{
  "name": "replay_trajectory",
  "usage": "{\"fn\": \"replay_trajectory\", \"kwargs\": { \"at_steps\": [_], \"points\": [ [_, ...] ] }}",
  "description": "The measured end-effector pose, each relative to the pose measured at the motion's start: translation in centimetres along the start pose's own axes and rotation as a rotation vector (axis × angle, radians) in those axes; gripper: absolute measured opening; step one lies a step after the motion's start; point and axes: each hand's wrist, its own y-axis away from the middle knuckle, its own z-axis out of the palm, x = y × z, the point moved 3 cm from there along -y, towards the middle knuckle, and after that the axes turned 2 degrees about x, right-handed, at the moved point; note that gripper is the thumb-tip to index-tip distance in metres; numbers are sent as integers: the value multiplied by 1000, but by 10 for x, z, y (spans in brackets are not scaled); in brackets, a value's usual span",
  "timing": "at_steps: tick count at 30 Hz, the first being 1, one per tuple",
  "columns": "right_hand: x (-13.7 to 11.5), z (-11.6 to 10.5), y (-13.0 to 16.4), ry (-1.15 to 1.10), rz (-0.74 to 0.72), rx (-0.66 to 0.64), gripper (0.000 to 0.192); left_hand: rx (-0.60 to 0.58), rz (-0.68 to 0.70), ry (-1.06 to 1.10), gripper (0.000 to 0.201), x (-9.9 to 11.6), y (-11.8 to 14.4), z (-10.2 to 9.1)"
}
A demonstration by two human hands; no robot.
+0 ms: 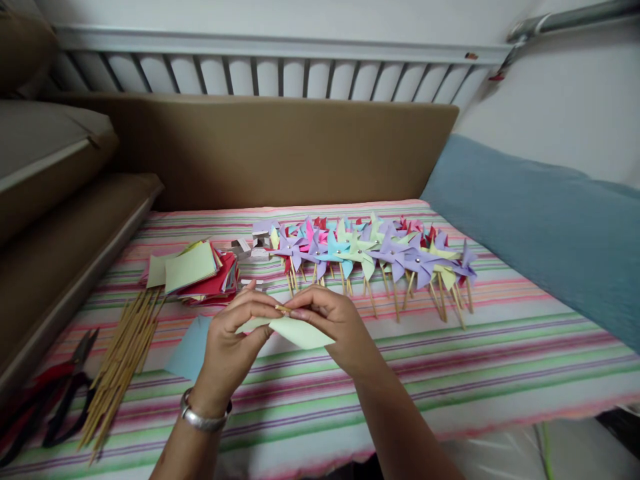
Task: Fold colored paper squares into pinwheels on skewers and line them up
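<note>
- I'm seated at a bed (450, 373) spread with a striped cloth, a brown padded headboard (270, 153) and white rails behind it, a blue cushion (540, 227) along the right edge.
- Far left, black-handled pliers (65, 393) lie at the bed's edge beside something red, out of the way of my arms.
- Just beside them a bundle of bamboo sticks (120, 367) lies lengthwise, ends toward me, laid so that one can be drawn off easily.
- Behind the sticks sits a loose stack of paper squares (200, 273), green on top, red beneath, within my left arm's reach.
- A single blue paper square (187, 350) lies flat on the cloth, partly under my left wrist.
- My left hand (230, 347), a silver bracelet on its wrist, is raised over the cloth, palm turned inward, fingers curled and pinched shut on the pale green paper (295, 330).
- That paper hangs between both hands above the bed, its flaps gathered up toward the pinch so they stay together at the middle.
- My right hand (335, 320) meets the left from the other side, thumb and forefinger tips closed on the paper; what looks like a stick tip shows there, though I cannot tell for sure.
- Further back and right, finished pinwheels (375, 253) lie in an overlapping row, sticks pointing toward me, well apart from my hands.
</note>
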Motion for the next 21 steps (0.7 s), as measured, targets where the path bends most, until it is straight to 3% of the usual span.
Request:
{"fn": "replay_trajectory", "kwargs": {
  "at_steps": [21],
  "points": [
    [1,-1,0,16,5,3,8,-12,-15,13,4,0,0,0]
  ]
}}
